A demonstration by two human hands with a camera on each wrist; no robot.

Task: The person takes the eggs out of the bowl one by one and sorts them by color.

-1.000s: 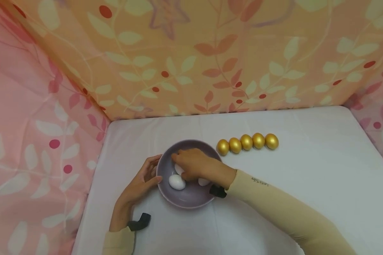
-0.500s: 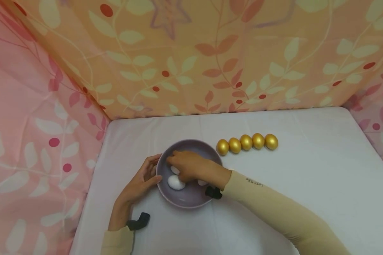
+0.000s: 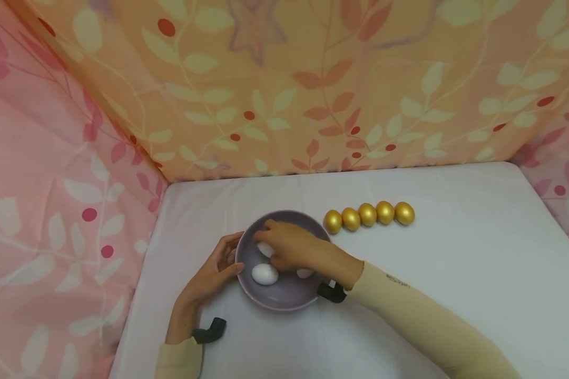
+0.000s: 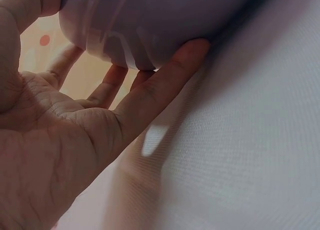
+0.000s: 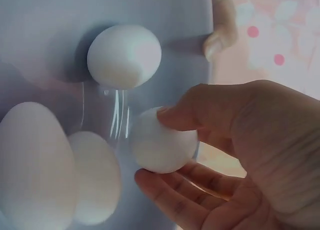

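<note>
A purple-grey bowl (image 3: 280, 301) stands on the white-covered table with several white eggs in it. My left hand (image 3: 213, 268) holds its left side, the thumb at the rim and the fingers against the outer wall (image 4: 135, 30). Inside the bowl, my right hand (image 3: 291, 245) holds a white egg (image 5: 165, 142) between thumb and fingers. Another white egg (image 3: 265, 274) lies just in front of that hand. Two more, an egg (image 5: 35, 165) and a smaller-looking egg (image 5: 95, 177), lie side by side in the right wrist view. In the head view my right hand partly covers the eggs.
Several golden eggs (image 3: 367, 215) lie in a close row behind and right of the bowl. A patterned orange cloth (image 3: 313, 95) hangs at the table's back edge, with pink cloth (image 3: 76, 237) on the left. Each wrist carries a dark camera mount (image 3: 211, 331).
My right hand shifts slightly left within the bowl, then back right, staying at the same egg. My left hand keeps its hold on the bowl. The head view shifts a little.
</note>
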